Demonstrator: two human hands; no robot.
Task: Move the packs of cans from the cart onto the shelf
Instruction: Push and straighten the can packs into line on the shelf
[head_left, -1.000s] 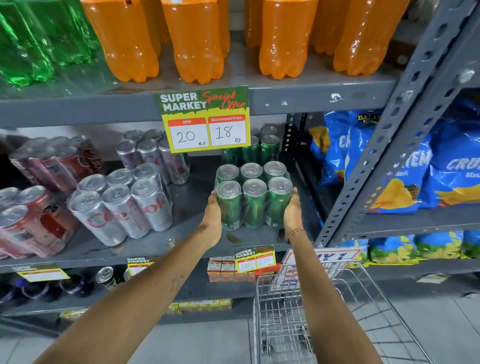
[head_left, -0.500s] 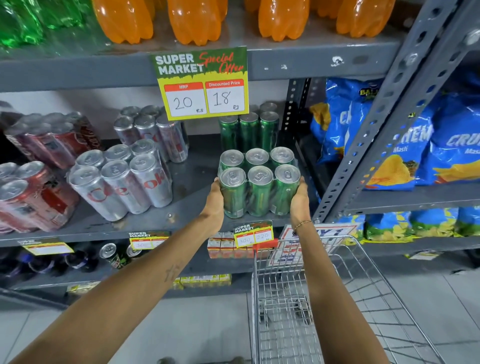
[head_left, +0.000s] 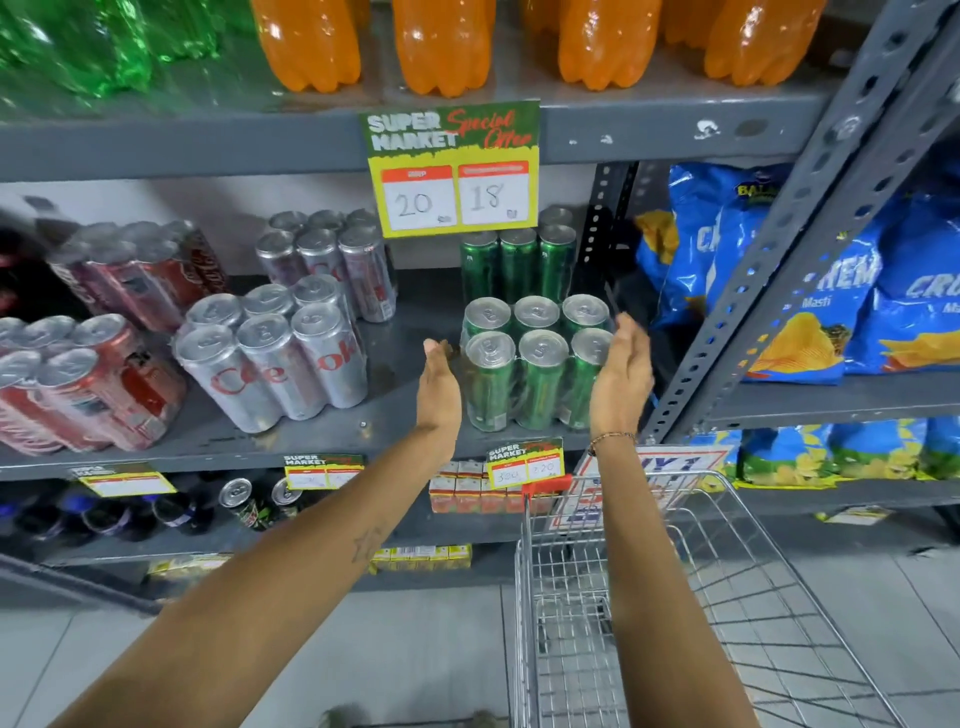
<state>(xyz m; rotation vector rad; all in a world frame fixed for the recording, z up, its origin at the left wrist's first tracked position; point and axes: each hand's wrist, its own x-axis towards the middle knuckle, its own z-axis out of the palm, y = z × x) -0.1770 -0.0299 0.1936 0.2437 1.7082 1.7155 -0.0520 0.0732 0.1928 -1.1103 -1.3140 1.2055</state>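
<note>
A shrink-wrapped pack of green cans (head_left: 537, 364) stands upright near the front edge of the grey metal shelf (head_left: 322, 441). My left hand (head_left: 439, 387) is just left of the pack and my right hand (head_left: 621, 376) just right of it. Both palms face the pack with a small gap, fingers spread, holding nothing. A second pack of green cans (head_left: 519, 265) stands behind it, partly hidden by a price sign. The wire cart (head_left: 649, 597) sits below my right arm, and the part of its basket in view holds nothing.
Silver cola can packs (head_left: 275, 358) and red can packs (head_left: 83, 384) fill the shelf to the left. A yellow price sign (head_left: 452, 171) hangs from the shelf above with orange bottles (head_left: 441, 41). Blue chip bags (head_left: 831, 291) fill the right rack beyond a slanted grey upright (head_left: 810, 228).
The green pack went from held between my hands to standing on the shelf. Both hands have come off its sides and opened.
</note>
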